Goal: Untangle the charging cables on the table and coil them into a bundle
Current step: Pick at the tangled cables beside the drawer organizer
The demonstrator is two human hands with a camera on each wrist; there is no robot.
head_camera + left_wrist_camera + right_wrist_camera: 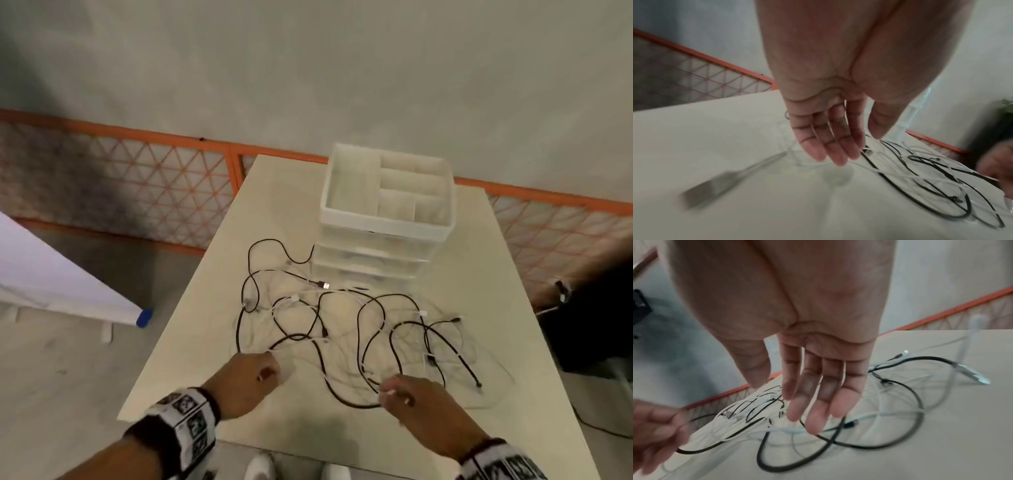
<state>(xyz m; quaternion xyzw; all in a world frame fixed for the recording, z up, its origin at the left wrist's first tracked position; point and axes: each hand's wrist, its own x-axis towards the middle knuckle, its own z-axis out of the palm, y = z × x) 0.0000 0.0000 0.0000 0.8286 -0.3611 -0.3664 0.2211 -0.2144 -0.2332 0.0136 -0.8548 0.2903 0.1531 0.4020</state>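
Observation:
A tangle of black cables (359,318) and thin white cables (298,298) sprawls over the middle of the beige table (191,387). My left hand (270,371) hovers at the tangle's near-left edge. In the left wrist view my left hand (858,148) has straight, relaxed fingers just above a white cable (869,168) and holds nothing. My right hand (394,390) hangs over the near-right loops. Its fingers (812,426) spread straight above a black cable (916,395) and a white cable (879,414). A black cable's USB plug (323,285) lies near the drawer unit.
A white plastic drawer unit (387,219) with an open compartment tray on top stands at the table's far side. An orange mesh fence (154,178) runs behind. A dark object (599,325) is off the right edge. A blurred grey plug (715,188) lies left of the tangle.

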